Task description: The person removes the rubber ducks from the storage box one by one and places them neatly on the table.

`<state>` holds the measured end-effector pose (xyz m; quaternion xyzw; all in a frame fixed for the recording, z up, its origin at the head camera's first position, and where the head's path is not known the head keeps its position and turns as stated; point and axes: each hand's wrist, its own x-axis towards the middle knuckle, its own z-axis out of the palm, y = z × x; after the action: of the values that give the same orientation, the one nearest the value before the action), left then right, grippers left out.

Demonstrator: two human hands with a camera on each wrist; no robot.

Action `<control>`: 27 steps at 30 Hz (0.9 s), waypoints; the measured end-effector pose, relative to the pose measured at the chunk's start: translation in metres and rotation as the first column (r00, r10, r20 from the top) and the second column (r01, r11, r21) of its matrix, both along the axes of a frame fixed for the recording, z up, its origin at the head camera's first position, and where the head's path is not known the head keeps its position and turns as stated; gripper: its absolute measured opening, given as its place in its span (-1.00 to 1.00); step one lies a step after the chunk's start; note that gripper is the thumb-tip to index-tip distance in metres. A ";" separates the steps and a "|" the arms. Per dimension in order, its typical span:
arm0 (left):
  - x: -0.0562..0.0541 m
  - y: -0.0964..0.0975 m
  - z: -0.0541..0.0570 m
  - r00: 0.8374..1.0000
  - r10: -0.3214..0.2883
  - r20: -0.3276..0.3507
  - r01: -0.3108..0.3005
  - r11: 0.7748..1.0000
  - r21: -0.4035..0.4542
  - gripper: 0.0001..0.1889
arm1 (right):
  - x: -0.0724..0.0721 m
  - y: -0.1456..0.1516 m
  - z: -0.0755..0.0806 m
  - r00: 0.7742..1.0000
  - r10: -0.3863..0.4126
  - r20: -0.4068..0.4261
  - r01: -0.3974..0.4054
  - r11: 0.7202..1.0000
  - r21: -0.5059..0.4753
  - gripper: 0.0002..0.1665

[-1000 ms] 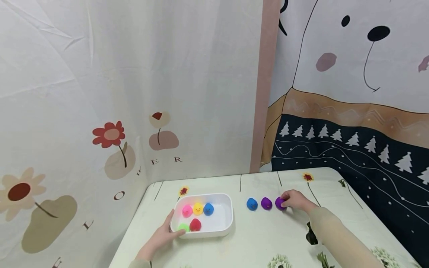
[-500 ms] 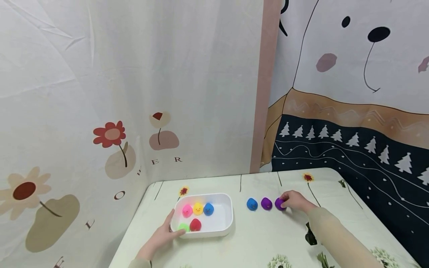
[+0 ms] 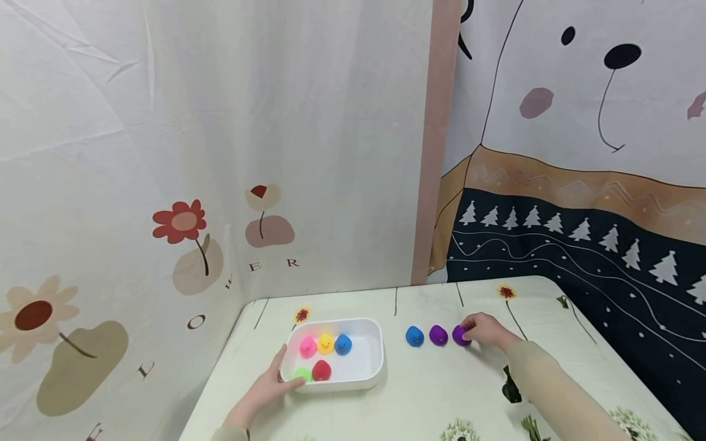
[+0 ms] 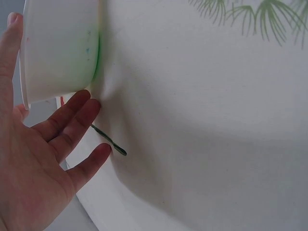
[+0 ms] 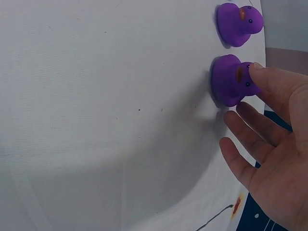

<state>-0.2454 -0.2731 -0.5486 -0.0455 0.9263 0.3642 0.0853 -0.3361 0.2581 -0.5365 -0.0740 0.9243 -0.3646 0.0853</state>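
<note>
Fingers on right hand [image 3: 489,329]: thumb and one finger clamped on end purple duck [image 5: 227,81], others spread. It's at right end of row on table [image 3: 430,392], beside second purple duck [image 3: 438,335], then blue duck [image 3: 415,336]. Left hand [image 3: 268,383] grips left end of tray [image 3: 353,384], thumb over near rim, fingers outside. Inside: pink duck [image 3: 307,347], yellow duck [image 3: 325,343], other blue duck [image 3: 343,344] at back; green duck [image 3: 301,372], red duck [image 3: 322,370] near side.

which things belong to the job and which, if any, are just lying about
Job: left hand, tray, right hand, pinched purple duck; probably the other seven ducks.
Background: tablecloth, wall hangings; black shape, unclear whether loose or printed.
</note>
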 end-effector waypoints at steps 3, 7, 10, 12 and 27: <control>0.000 0.000 0.000 1.000 -0.001 -0.003 0.001 1.000 0.000 0.19 | -0.001 0.000 -0.001 1.000 -0.014 0.015 0.014 1.000 -0.002 -0.74; 0.000 0.000 0.000 1.000 0.001 -0.001 -0.001 1.000 0.000 0.19 | -0.001 0.000 0.000 1.000 -0.017 0.016 0.017 1.000 0.003 -0.73; 0.000 -0.001 0.000 1.000 0.007 0.007 -0.007 1.000 0.004 0.19 | -0.002 0.000 0.003 1.000 -0.009 0.008 0.009 1.000 0.012 -0.74; 0.000 -0.001 0.000 1.000 0.011 0.011 -0.011 1.000 0.003 0.20 | -0.003 0.001 0.005 1.000 -0.008 0.005 0.008 1.000 0.011 -0.75; 0.002 -0.002 0.000 1.000 -0.012 -0.014 0.012 0.999 0.029 0.18 | -0.012 -0.017 0.028 1.000 0.031 -0.003 -0.031 0.999 -0.023 -0.68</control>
<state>-0.2436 -0.2747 -0.5485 -0.0361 0.9217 0.3775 0.0820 -0.3479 0.2406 -0.5083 -0.0895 0.9189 -0.3738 0.0890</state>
